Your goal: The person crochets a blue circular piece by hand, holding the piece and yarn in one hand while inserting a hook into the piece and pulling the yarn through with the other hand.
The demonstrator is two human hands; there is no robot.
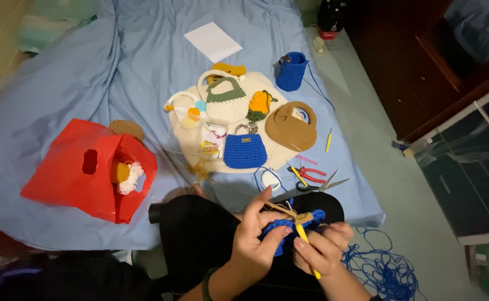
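Blue crochet piece (292, 229) sits on the lap, pinched in the left hand (255, 239) while the right hand (323, 248) grips a yellow hook (307, 249), then scissors (317, 179), a blue mini bag (245, 149), a red plastic bag (66, 173) off left, white paper (213, 41) farthest.

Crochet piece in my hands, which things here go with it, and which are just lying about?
In use:
left hand
right hand
blue crochet piece
yellow hook
blue yarn

Lying about:
red bag
finished blue bag
tan bag
scissors
white paper
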